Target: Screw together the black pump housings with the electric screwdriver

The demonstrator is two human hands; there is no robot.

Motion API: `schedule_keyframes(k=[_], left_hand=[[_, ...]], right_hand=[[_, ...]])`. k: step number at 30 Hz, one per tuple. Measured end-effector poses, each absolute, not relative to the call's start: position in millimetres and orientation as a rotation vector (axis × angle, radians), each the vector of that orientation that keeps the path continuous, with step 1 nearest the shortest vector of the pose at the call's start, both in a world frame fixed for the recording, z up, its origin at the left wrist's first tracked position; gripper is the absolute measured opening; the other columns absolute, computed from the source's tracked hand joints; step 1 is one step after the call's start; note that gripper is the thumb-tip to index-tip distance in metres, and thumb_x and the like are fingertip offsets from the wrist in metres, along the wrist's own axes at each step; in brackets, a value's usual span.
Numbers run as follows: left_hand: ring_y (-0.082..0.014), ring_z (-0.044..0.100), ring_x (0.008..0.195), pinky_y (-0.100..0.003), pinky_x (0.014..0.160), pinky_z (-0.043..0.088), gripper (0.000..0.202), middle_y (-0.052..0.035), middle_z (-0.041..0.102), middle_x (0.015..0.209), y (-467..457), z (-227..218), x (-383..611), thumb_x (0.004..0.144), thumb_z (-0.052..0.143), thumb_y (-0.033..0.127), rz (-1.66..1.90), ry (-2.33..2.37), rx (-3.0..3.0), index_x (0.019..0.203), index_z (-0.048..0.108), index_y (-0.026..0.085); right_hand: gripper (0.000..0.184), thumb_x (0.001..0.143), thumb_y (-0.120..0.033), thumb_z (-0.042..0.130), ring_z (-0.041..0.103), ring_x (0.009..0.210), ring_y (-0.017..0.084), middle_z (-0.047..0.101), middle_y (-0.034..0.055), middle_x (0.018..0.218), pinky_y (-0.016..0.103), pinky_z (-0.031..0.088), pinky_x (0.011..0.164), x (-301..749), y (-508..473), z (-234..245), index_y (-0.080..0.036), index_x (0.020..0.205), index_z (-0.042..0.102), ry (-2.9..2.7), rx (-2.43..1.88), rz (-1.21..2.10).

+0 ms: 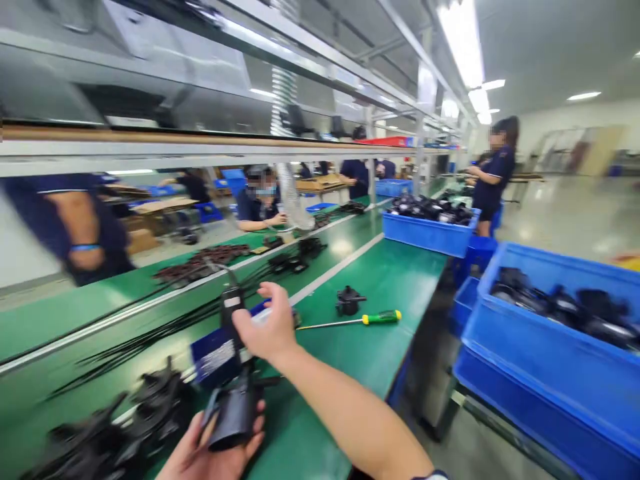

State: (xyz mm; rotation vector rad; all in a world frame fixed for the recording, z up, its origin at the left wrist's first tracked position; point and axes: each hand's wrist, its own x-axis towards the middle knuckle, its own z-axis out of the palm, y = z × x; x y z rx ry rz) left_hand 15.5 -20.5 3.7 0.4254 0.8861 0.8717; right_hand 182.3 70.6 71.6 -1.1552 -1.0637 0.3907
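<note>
My left hand point(215, 447) is closed around a black cylindrical plastic part point(234, 417), whose round end faces me. Above that part stands a black, upright tool that looks like an electric screwdriver point(231, 313), with a white label and a cable at its top. My right hand point(270, 323) is beside this tool, thumb overlapping its edge and fingers spread. A small blue bin point(215, 357) sits behind the tool. To the right lie a screwdriver with a green and yellow handle point(381, 318) and a small black part point(349, 300) on the green bench.
Piled black parts point(115, 427) lie at the lower left, with long black cables point(165, 320) behind them. Blue crates point(555, 333) of black parts stand at right; another crate point(430, 230) is farther along the bench. A shelf point(200, 152) runs overhead. Co-workers point(257, 200) are across the bench.
</note>
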Motion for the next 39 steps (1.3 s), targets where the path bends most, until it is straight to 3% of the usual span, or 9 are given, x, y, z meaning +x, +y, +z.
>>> schedule_keyframes(k=[3,5,8,12,20,26,28,32,39], left_hand=[[-0.0236,0.069,0.07,-0.036,0.071,0.058,0.041,-0.0149,0.08,0.089,-25.5,7.3,16.0,0.088,0.073,0.048,0.859,0.611,0.429,0.114,0.075,0.016],[-0.02,0.063,0.061,-0.03,0.063,0.049,0.048,-0.0116,0.076,0.08,-22.9,3.3,16.3,0.094,0.066,0.058,0.857,0.484,0.457,0.121,0.074,0.018],[-0.0194,0.06,0.056,-0.029,0.06,0.042,0.052,-0.0104,0.074,0.074,-15.1,-4.2,19.3,0.094,0.063,0.061,0.898,0.438,0.452,0.124,0.073,0.02],[-0.0198,0.06,0.055,-0.03,0.06,0.037,0.051,-0.0095,0.074,0.073,-9.3,-7.9,22.8,0.094,0.059,0.06,0.905,0.423,0.39,0.126,0.07,0.021],[-0.0192,0.06,0.053,-0.027,0.057,0.036,0.059,-0.0074,0.075,0.075,-1.9,-24.2,23.3,0.097,0.053,0.065,0.844,0.382,0.324,0.133,0.066,0.02],[-0.0217,0.069,0.055,-0.027,0.052,0.048,0.074,-0.0086,0.077,0.082,-1.7,-41.7,28.3,0.096,0.057,0.068,0.915,0.378,0.429,0.153,0.052,0.021],[-0.0211,0.072,0.059,-0.027,0.051,0.053,0.078,-0.0068,0.076,0.093,-4.7,-40.1,28.8,0.093,0.07,0.064,1.044,0.461,0.531,0.158,0.047,0.025],[-0.0163,0.07,0.072,-0.025,0.053,0.057,0.077,-0.0081,0.067,0.119,-10.4,-32.3,23.8,0.09,0.084,0.06,1.202,0.7,0.734,0.153,0.055,0.027],[-0.0309,0.072,0.113,-0.04,0.099,0.062,0.073,-0.0127,0.074,0.126,-14.2,-25.6,19.9,0.084,0.085,0.07,1.318,0.856,0.919,0.137,0.068,0.022]], right_hand=[[0.038,0.086,-0.028,0.074,0.066,0.125,0.034,0.067,0.0102,0.132,0.048,0.057,0.105,188.2,54.6,84.2,-0.026,0.123,0.065,-1.259,-1.021,0.369],[0.017,0.081,-0.029,0.081,0.069,0.083,0.031,0.07,0.0028,0.09,0.047,0.061,0.08,195.4,50.5,86.3,-0.031,0.095,0.071,-1.476,-0.907,0.437],[0.013,0.081,-0.024,0.083,0.054,0.052,0.024,0.066,0.0011,0.067,0.041,0.047,0.055,206.8,48.6,76.7,-0.032,0.076,0.074,-1.787,-0.778,0.548],[0.013,0.091,-0.027,0.074,0.054,0.051,0.025,0.066,0.0041,0.066,0.04,0.038,0.051,218.9,42.5,49.9,-0.033,0.08,0.076,-1.914,-0.785,0.587],[0.022,0.105,-0.035,0.066,0.062,0.059,0.019,0.071,0.004,0.073,0.028,0.046,0.052,231.4,45.1,21.4,-0.023,0.09,0.077,-1.985,-0.914,0.717],[0.038,0.106,-0.051,0.066,0.066,0.071,0.02,0.072,0.0054,0.088,0.029,0.055,0.065,232.1,38.5,3.3,-0.021,0.128,0.073,-1.868,-1.033,1.018],[0.039,0.105,-0.055,0.067,0.063,0.071,0.019,0.069,0.0037,0.086,0.03,0.054,0.066,234.1,38.0,2.3,-0.021,0.123,0.073,-1.784,-1.06,1.101],[0.037,0.104,-0.056,0.071,0.058,0.07,0.018,0.064,0.0021,0.08,0.029,0.048,0.065,238.0,38.7,10.1,-0.02,0.092,0.071,-1.715,-1.063,1.08],[0.039,0.102,-0.058,0.073,0.057,0.07,0.017,0.063,0.0012,0.079,0.029,0.046,0.066,235.0,36.0,13.1,-0.02,0.09,0.069,-1.684,-1.092,1.092]])
